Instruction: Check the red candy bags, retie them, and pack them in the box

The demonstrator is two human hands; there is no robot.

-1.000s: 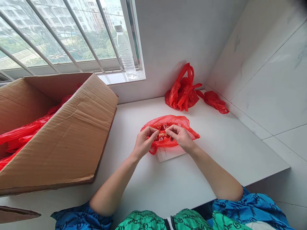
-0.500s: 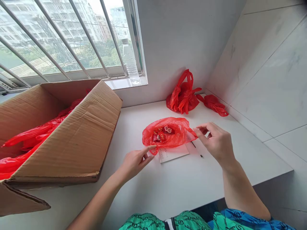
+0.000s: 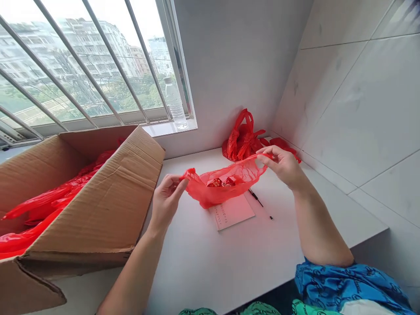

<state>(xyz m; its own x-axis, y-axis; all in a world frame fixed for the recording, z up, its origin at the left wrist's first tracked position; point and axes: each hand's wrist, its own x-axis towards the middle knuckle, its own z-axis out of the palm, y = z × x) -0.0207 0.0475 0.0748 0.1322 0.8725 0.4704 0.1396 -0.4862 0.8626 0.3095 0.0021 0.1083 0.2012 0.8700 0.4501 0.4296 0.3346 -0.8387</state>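
Observation:
A thin red plastic bag (image 3: 226, 190) is stretched between my two hands above the white table. My left hand (image 3: 166, 199) pinches one handle at its left end. At the opposite end, my right hand (image 3: 281, 164) grips the other handle between thumb and fingers. Inside the bag's mouth lie small red printed packets (image 3: 221, 182), their lower parts hidden by the bag's side. Below it is a notepad (image 3: 234, 212) with writing down its left side, partly covered by the bag. A black pen (image 3: 260, 203) lies just right of the pad.
On the left, a large open cardboard box (image 3: 95, 205) contains several red bags (image 3: 62, 194). A tied red bag (image 3: 243, 138) and another red bag (image 3: 285, 146) rest by the wall. A clear water bottle (image 3: 176, 105) stands on the windowsill (image 3: 170, 127) beside the barred window.
My left hand has moved left and up and now grips a handle. The bag has been lifted and pulled wider, uncovering more of the notepad. The view has shifted slightly.

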